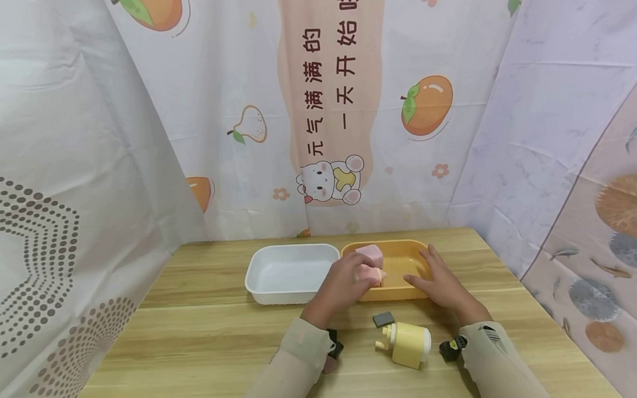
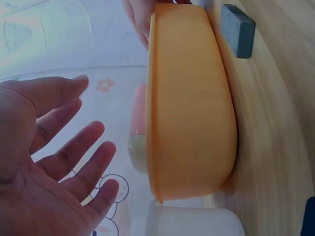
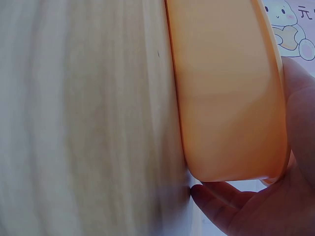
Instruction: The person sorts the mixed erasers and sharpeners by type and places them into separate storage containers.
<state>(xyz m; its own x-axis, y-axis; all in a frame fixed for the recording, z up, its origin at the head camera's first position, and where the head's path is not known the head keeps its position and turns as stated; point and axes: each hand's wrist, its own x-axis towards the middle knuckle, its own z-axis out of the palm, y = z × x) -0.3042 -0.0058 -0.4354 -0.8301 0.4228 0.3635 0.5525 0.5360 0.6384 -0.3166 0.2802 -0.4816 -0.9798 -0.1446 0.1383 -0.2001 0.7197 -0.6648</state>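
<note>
My right hand [image 1: 442, 282] grips the right end of an orange tray [image 1: 406, 294], thumb over the near side and fingers round the end wall. In the right wrist view, fingertips [image 3: 209, 199] curl about the tray's outer corner. My left hand [image 1: 342, 286] hovers at the tray's left part, over a pink object [image 1: 368, 274] partly hidden by its fingers. The left wrist view shows this hand's fingers spread and relaxed, holding nothing. Behind it in the tray lies a pale pink block-shaped piece [image 1: 370, 254]. A pink and cream end [image 2: 139, 128] rises above the tray's rim.
A white tray [image 1: 294, 297] stands left of the orange one. Nearer to me lie a dark grey block like an eraser [image 1: 383, 320] and a yellow and white device resembling a crank pencil sharpener [image 1: 409, 343]. A small pinkish thing [image 1: 331, 364] shows beside my left sleeve.
</note>
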